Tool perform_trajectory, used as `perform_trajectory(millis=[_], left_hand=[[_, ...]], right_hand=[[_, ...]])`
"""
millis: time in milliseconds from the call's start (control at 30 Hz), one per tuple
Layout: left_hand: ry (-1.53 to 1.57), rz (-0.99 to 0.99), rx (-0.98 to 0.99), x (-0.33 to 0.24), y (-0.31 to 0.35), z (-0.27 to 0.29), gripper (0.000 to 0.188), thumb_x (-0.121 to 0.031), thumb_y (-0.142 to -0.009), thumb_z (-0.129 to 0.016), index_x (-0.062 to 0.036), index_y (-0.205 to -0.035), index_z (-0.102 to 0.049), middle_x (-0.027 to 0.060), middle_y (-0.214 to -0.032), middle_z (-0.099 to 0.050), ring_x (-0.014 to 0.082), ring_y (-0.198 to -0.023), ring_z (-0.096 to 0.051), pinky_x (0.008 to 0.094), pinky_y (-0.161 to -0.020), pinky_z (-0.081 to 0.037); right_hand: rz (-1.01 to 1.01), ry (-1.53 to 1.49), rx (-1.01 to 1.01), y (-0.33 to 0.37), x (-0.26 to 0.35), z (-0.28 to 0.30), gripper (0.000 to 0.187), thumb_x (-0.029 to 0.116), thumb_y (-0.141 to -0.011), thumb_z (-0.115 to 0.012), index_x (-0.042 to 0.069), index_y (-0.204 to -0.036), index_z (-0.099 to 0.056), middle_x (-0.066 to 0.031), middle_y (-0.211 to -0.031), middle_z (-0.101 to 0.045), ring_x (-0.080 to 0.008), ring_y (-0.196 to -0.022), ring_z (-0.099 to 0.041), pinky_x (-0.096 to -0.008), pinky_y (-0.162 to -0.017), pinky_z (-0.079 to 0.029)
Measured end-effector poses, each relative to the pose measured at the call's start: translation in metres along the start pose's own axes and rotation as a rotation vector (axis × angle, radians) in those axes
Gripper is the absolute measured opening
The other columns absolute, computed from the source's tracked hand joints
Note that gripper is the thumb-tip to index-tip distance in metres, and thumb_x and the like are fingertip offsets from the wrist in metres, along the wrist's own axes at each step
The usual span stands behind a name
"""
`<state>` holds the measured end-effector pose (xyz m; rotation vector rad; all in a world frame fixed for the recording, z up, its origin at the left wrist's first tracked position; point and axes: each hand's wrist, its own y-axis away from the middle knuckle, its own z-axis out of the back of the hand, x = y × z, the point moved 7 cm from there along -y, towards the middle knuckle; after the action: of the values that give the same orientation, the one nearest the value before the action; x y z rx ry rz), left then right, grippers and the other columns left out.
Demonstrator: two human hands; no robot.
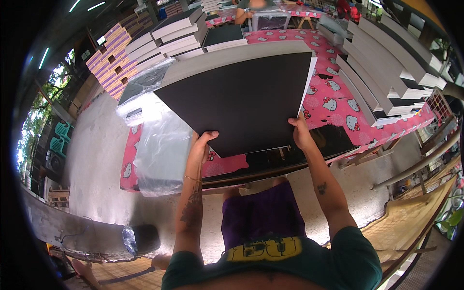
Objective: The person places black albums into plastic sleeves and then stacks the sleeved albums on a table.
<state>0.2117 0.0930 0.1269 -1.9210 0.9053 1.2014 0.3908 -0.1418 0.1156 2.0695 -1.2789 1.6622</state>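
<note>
Left hand (201,146) and right hand (301,133) closed on the near corners of the black-faced block (241,94) tilted over the pink table (333,102), thumbs on top, other fingers mostly hidden; even pressure both sides should guard against slipping or bent edges

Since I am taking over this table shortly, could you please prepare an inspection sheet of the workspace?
Surface: pink cat-print tablecloth, dark patch at near edge.
Job's things: thick black-faced block, held tilted; left stack and right stack of similar blocks.
Clutter: clear plastic sheeting, left of the block.
Hands: left hand and right hand grip the block's left and right edges.
Cables: thin dark line, lower left, possibly a cord.
Surroundings: concrete floor, green chairs, another person beyond.
</note>
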Motion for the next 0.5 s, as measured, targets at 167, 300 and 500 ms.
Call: perform_trajectory(millis=[167,300,500], left_hand=[[-0.037,0.008,0.079,0.013,-0.012,0.004,0.062,-0.018,-0.078,-0.072,0.0037,-0.130,-0.045,0.0134,-0.123,-0.053,0.0235,-0.118,-0.048,0.0340,-0.102,-0.035],[-0.016,-0.051,0.027,0.012,-0.010,0.009,0.068,-0.029,-0.080,-0.075,0.0051,-0.130,-0.044,0.0152,-0.126,-0.052,0.0248,-0.121,-0.047,0.0350,-0.104,-0.034],[-0.195,-0.156,-0.010,-0.002,-0.012,-0.003,0.067,-0.030,-0.079,-0.076,0.0043,-0.128,-0.045,0.0142,-0.120,-0.056,0.0237,-0.111,-0.054,0.0341,-0.096,-0.042]], right_hand=[[0.027,0.145,-0.021,0.003,-0.012,0.004,0.073,0.019,-0.084,-0.062,0.001,-0.145,-0.026,-0.0121,-0.138,-0.040,-0.0226,-0.130,-0.034,-0.0347,-0.108,-0.026],[0.002,0.235,-0.016,0.003,-0.029,0.015,0.080,0.017,-0.082,-0.070,0.001,-0.145,-0.024,-0.0131,-0.139,-0.039,-0.0225,-0.130,-0.034,-0.0349,-0.108,-0.026],[0.035,0.201,-0.006,0.003,-0.032,0.025,0.080,0.010,-0.077,-0.074,0.001,-0.142,-0.029,-0.0103,-0.135,-0.042,-0.0210,-0.125,-0.041,-0.0341,-0.106,-0.031]])
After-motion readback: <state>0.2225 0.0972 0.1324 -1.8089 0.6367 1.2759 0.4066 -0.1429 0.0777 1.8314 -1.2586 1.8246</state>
